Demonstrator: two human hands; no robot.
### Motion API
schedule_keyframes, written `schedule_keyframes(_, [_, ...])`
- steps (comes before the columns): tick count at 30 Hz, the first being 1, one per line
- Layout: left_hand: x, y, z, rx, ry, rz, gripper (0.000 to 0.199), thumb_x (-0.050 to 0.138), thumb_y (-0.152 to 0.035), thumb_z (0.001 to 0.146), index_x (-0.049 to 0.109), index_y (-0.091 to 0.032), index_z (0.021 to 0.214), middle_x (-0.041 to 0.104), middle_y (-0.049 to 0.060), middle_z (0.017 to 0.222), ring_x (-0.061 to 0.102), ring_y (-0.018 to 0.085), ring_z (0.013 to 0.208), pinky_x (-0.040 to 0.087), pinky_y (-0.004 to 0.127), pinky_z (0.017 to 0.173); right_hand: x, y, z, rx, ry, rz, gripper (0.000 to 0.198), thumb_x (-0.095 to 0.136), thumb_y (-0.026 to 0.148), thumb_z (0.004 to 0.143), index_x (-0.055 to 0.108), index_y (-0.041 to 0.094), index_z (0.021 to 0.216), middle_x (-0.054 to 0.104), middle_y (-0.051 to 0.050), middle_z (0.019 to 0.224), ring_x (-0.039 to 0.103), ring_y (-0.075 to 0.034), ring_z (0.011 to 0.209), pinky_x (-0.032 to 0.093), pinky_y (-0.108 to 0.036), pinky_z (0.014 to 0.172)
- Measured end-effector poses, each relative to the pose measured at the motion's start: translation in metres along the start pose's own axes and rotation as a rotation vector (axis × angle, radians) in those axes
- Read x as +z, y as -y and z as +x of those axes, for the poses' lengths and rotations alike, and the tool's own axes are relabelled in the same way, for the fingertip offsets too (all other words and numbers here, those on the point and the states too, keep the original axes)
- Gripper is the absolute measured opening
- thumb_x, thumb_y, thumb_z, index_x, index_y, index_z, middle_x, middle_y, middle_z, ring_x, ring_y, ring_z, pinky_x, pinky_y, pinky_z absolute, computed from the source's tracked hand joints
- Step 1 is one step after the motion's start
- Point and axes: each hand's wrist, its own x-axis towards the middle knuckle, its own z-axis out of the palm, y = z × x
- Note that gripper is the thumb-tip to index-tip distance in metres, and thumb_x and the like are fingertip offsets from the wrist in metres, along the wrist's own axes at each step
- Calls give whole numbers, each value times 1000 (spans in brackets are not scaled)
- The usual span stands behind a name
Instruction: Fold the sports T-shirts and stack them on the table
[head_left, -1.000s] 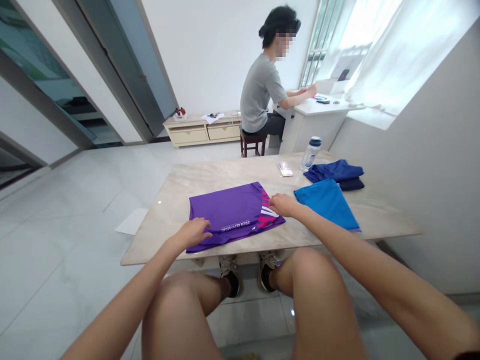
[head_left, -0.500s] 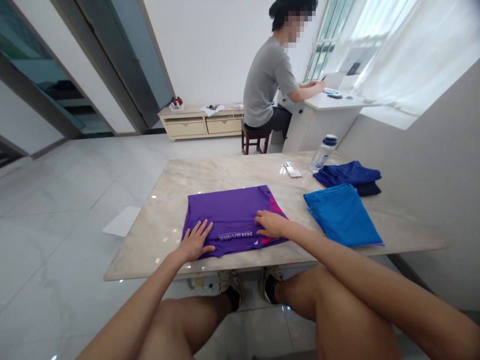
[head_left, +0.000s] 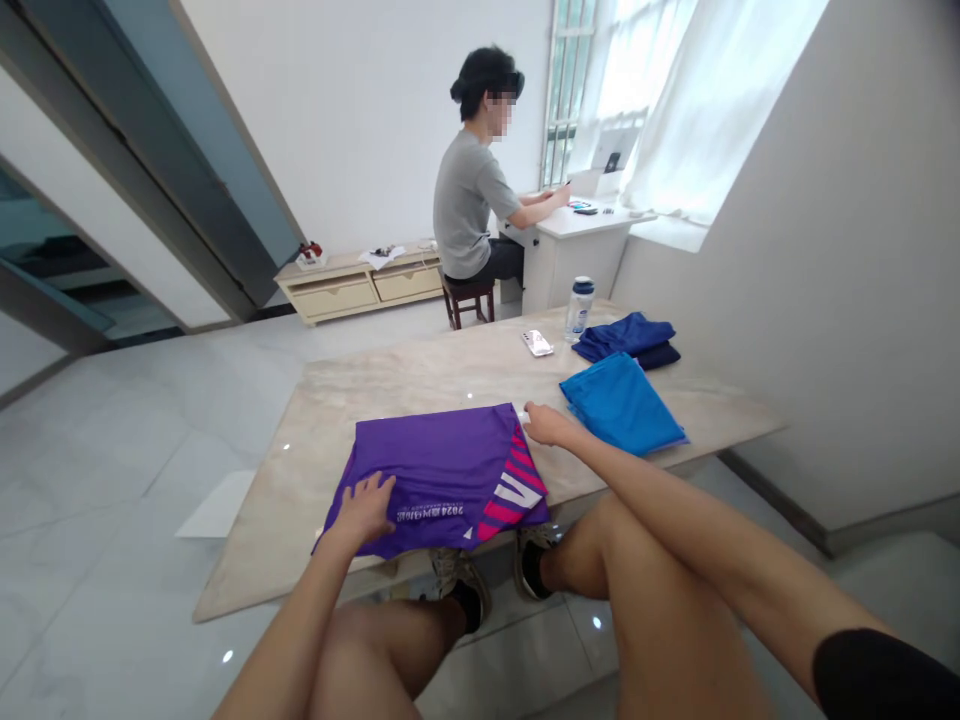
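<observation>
A folded purple shirt (head_left: 431, 455) lies on the table, with white lettering and a pink-and-white striped patch on its right part. Its near edge reaches the table's front edge. On the left part of the shirt my left hand (head_left: 367, 508) rests palm down, its fingers spread. My right hand (head_left: 551, 425) is beside the shirt's far right corner, fingers curled in, with nothing visible in them. A strip of bare tabletop shows between that hand and the shirt.
Right of the shirt lie folded bright blue cloth (head_left: 626, 405) and dark blue cloth (head_left: 626, 338). Behind them are a water bottle (head_left: 579, 310) and a phone (head_left: 538, 343) on the marble-look table (head_left: 277, 480). A person (head_left: 465, 200) sits at a white desk (head_left: 592, 225).
My right hand has come off the shirt toward its far right corner, uncovering the striped patch. My left hand stays on the shirt. The camera view has shifted.
</observation>
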Motion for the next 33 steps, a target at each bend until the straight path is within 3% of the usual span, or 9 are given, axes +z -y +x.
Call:
schedule_keyframes(3, [-12,-41,-1,123,-27,-87,88,65,-44,96,38,-17,175,31,23,183,34,38,169,33,52,134,-7,-4,7,102,-50,66,43,57,22,105,70,9,144,75,-26,139,77,-34,124,59,-35,95])
schedule_keyframes(8, [-18,-90,12,73,25,-108,119,83,-54,83,20,-26,180,7,19,189,7,50,173,28,72,131,0,17,22,150,-65,161,38,56,34,108,80,13,129,79,-23,133,77,-32,125,58,-32,93])
schedule_keyframes(12, [-12,-90,30,-3,88,-173,146,97,-49,67,8,-29,182,-3,22,188,6,59,169,28,75,129,10,23,36,160,-72,206,50,56,51,110,82,12,127,80,-23,129,77,-33,122,58,-32,91])
schedule_keyframes(16, [-4,-78,46,-30,139,-218,156,100,-50,59,4,-32,182,-14,21,187,1,64,167,32,80,124,17,20,54,143,-77,254,55,55,59,110,85,14,119,82,-22,126,77,-32,121,57,-31,93])
schedule_keyframes(21, [1,-76,57,-43,149,-219,164,104,-53,53,4,-32,181,-19,23,185,-1,66,166,34,81,122,26,20,69,181,-106,315,39,59,48,109,85,19,118,82,-17,128,78,-31,120,57,-32,92])
schedule_keyframes(27, [-6,-80,57,-43,215,-158,173,104,-57,48,-2,-28,181,-23,26,183,-3,68,164,34,75,125,26,4,66,261,-163,337,39,55,43,111,82,20,128,80,-18,135,76,-33,127,59,-35,95])
schedule_keyframes(30, [-21,-89,48,-66,237,-77,165,102,-49,52,2,-30,181,-15,23,186,4,65,166,36,76,125,23,-11,58,280,-188,321,37,57,34,110,81,14,129,78,-23,135,75,-36,128,58,-38,98])
schedule_keyframes(33, [-39,-113,34,-34,167,21,140,101,-31,54,32,-25,176,22,28,184,30,60,164,44,72,121,21,-24,50,290,-211,304,38,56,30,109,80,10,130,77,-28,136,74,-38,131,57,-39,101])
